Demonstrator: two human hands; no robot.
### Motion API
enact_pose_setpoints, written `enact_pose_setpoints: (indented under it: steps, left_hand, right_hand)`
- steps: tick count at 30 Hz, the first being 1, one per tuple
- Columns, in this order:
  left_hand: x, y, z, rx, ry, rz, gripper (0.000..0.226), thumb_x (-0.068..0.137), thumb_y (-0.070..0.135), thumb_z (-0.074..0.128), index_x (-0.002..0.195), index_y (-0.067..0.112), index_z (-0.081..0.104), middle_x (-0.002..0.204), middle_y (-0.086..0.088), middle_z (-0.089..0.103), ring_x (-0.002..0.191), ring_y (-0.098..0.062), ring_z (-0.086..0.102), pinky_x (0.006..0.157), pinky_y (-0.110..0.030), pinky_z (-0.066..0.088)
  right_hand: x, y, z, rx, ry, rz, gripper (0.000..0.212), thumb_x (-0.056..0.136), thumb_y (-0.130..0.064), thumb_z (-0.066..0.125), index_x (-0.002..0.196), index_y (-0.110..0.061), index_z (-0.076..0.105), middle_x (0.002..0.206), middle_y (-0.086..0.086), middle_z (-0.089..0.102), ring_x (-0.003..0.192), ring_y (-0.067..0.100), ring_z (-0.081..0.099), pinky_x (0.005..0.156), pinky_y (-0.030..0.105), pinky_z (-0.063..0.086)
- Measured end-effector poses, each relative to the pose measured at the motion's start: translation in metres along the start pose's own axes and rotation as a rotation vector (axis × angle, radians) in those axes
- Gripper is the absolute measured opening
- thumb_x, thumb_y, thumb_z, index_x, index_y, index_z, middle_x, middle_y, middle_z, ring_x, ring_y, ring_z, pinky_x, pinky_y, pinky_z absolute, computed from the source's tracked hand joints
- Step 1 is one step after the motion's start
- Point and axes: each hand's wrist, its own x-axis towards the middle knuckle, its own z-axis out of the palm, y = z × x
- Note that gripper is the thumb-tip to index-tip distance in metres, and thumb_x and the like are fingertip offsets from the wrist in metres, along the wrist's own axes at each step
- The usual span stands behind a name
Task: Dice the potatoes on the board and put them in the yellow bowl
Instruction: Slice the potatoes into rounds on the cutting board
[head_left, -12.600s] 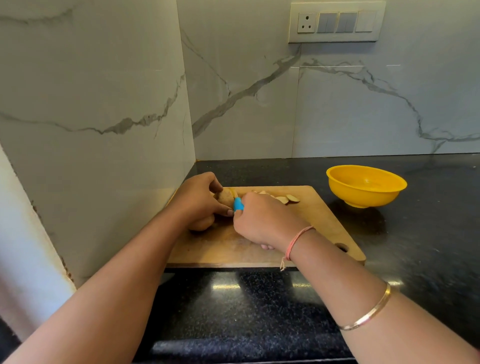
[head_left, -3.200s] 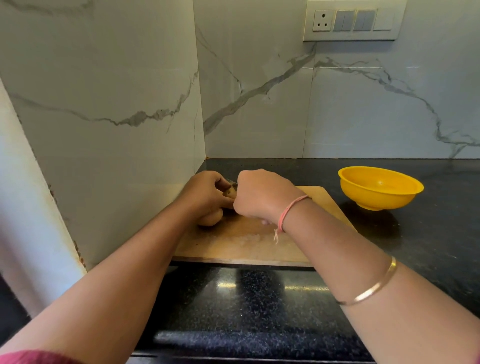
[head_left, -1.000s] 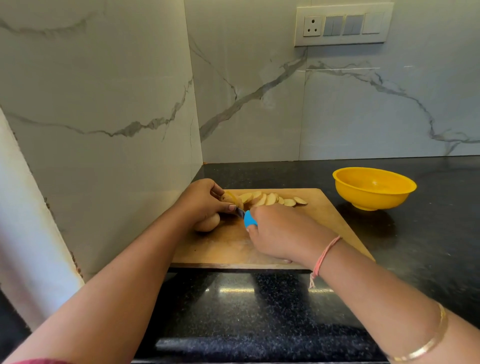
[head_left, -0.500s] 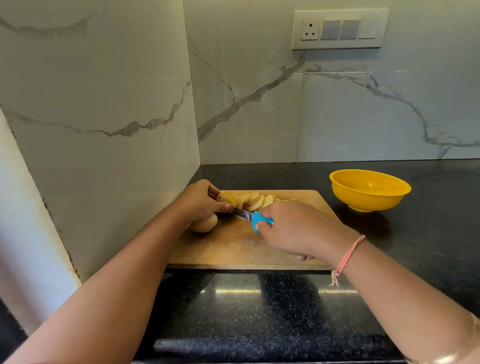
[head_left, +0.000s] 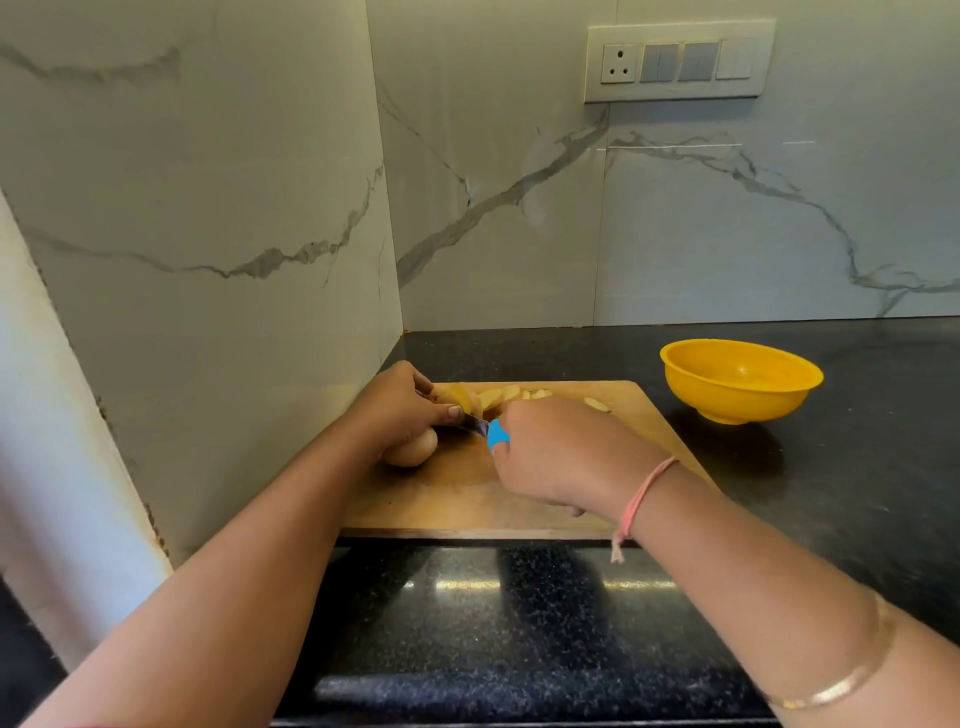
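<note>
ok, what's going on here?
A person is slicing a potato on the wooden board. The left hand steadies it; the right hand grips a blue-handled knife, blade against it. Cut slices lie on the board's far side, a whole potato sits under the left hand, and the yellow bowl looks empty.

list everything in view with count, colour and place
board: one, brown wood, on the counter by the left wall
cut potato: one, yellow, far left of the board
whole potato: one, tan, on the board under the left hand
slices: several, pale yellow, along the board's far edge
knife: one, blue handle, blade at the cut potato
bowl: one, yellow, on the counter right of the board
counter: one, speckled black
switch plate: one, white and grey, back wall
left hand: holds the cut potato
right hand: grips the knife; pink thread and gold bangle on that arm
</note>
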Motion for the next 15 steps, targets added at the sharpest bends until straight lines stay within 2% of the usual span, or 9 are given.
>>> enact_pose_setpoints:
  steps: [5,8,12,15]
  left_hand:
    - [-0.001,0.002,-0.001,0.013,0.036,-0.024,0.052,0.087,0.031,0.067,0.13,0.009,0.049,0.13,-0.011,0.056,0.114,-0.026,0.053,0.083,-0.031,0.042]
    - [-0.001,-0.001,-0.005,-0.004,0.098,-0.039,0.052,0.087,0.03,0.068,0.13,0.009,0.048,0.13,-0.011,0.055,0.115,-0.026,0.052,0.083,-0.032,0.042]
    - [-0.003,-0.001,-0.004,0.03,-0.001,-0.013,0.052,0.088,0.032,0.066,0.132,0.01,0.048,0.132,-0.01,0.054,0.115,-0.025,0.052,0.083,-0.03,0.041]
    - [-0.003,0.0,-0.004,0.024,-0.031,0.018,0.049,0.089,0.029,0.066,0.131,0.01,0.048,0.131,-0.01,0.054,0.102,-0.018,0.05,0.082,-0.027,0.041]
  right_hand:
    - [-0.013,0.01,-0.014,0.064,-0.085,0.038,0.038,0.097,-0.024,0.041,0.135,-0.019,0.045,0.063,0.002,0.05,0.037,0.01,0.044,0.033,0.012,0.034]
    - [-0.016,0.014,-0.02,0.09,-0.096,0.061,0.036,0.096,-0.023,0.041,0.13,-0.019,0.05,0.057,0.003,0.052,0.029,0.009,0.041,0.033,0.01,0.034]
    - [-0.014,0.015,-0.017,0.175,-0.056,0.075,0.034,0.096,-0.027,0.041,0.127,-0.018,0.05,0.061,0.004,0.055,0.034,0.011,0.045,0.035,0.012,0.036]
    - [-0.008,0.01,-0.003,0.27,-0.021,0.077,0.038,0.098,-0.033,0.037,0.134,-0.02,0.044,0.067,0.004,0.055,0.041,0.011,0.048,0.037,0.015,0.037]
